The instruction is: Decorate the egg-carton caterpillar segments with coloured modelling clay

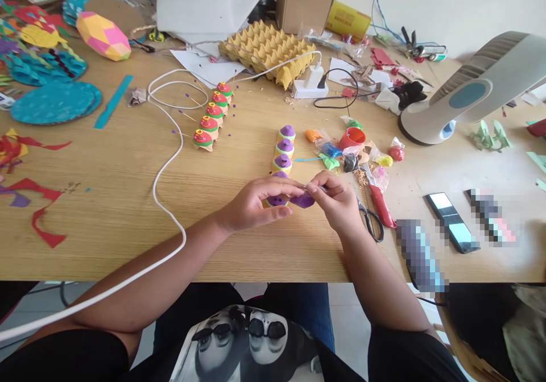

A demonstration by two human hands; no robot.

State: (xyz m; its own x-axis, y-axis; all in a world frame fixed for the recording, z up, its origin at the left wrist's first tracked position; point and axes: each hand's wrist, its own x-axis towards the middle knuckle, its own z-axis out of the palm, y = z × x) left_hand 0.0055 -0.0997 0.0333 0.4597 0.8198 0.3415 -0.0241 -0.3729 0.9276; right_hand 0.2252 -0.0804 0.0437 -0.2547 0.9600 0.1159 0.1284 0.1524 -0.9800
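Centrally: a purple piece (pixel 302 201) held at the front of the counter (pixel 106 200)

The right hand (pixel 338 201) grips the purple piece between thumb and fingers. The left hand (pixel 262 199) is open, its thumb parted from its extended fingers, whose tips meet the upper edge of the piece. The piece lies between the two hands, just beside the near end of a strip of purple-topped cups (pixel 285 145), part of which the left hand covers. Farther back and to the left stands a second strip, of red-and-green-topped cups (pixel 214 109). Beyond the right hand lie small wrapped lumps in several colours, near a red cup (pixel 352 138). Scissors (pixel 375 226) with dark handles and a red-handled tool (pixel 382 206) lie beside the right wrist. A yellow egg tray (pixel 268 49) occupies the rear; a white fan (pixel 464 95) stands at right.
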